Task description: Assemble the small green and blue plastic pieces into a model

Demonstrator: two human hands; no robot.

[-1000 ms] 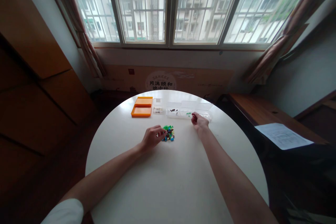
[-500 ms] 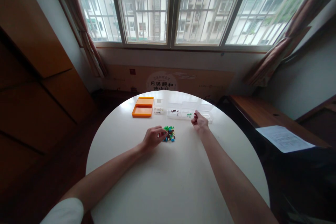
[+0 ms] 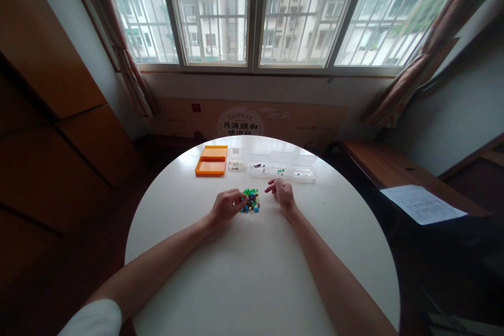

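A small heap of tiny building blocks [image 3: 250, 201] in green, blue, dark brown and pale yellow lies on the white round table [image 3: 236, 273]. At its left edge is my left hand [image 3: 228, 203], thumb and fingertips pinched together; whatever they hold is too small to make out. My right hand [image 3: 282, 193] hovers to the right of the heap, fingers apart, holding nothing I can see. Behind it stand clear plastic boxes with raised lids: dark pieces [image 3: 258, 166] in the left part, green pieces [image 3: 281, 171] in the middle, a small blue piece [image 3: 298, 174] on the right.
An open orange box [image 3: 211, 168] sits at the table's far left, beside a small clear box [image 3: 235, 167] with a few pieces in it. To the right, a printed sheet [image 3: 421, 203] lies on a brown wooden desk [image 3: 370, 168]. A barred window is behind the table.
My right hand has moved left from the clear boxes toward the heap, its fingers spreading, and a blue piece now shows in the right box. My left hand stays at the heap.
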